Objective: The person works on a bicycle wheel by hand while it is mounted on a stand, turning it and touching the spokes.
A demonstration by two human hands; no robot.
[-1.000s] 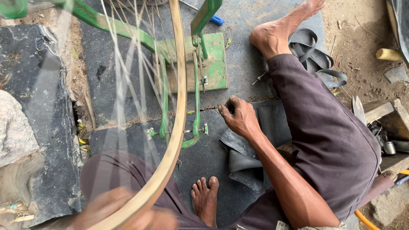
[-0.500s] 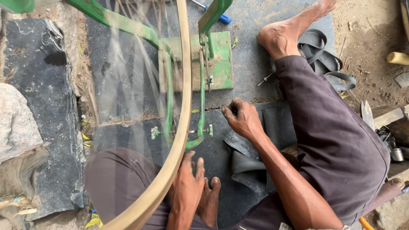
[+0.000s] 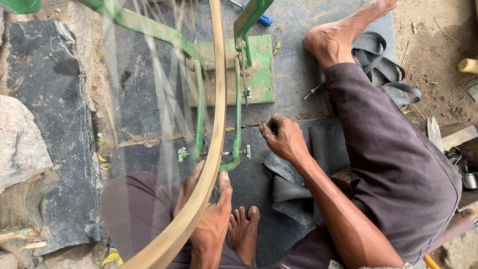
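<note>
A bicycle wheel rim (image 3: pixel 215 124), tan and blurred by spinning, stands in a green truing stand (image 3: pixel 238 74) on the ground in front of me. My left hand (image 3: pixel 209 214) reaches up to the lower rim, thumb on one side and fingers on the other, touching it. My right hand (image 3: pixel 284 137) rests in a loose fist on a black rubber sheet (image 3: pixel 318 144) to the right of the stand's green fork, holding nothing that I can see. My bare feet (image 3: pixel 244 231) show at the bottom and at the top right.
A black inner tube (image 3: pixel 383 69) lies coiled beside my right foot (image 3: pixel 338 35). Dark stone slabs (image 3: pixel 50 114) and a pale rock (image 3: pixel 22 139) are at the left. A blue-handled tool (image 3: pixel 261 19) lies behind the stand. Wood and metal bits are at the right edge.
My left hand has come up from the bottom of the view onto the lower rim. My right hand has stayed beside the stand.
</note>
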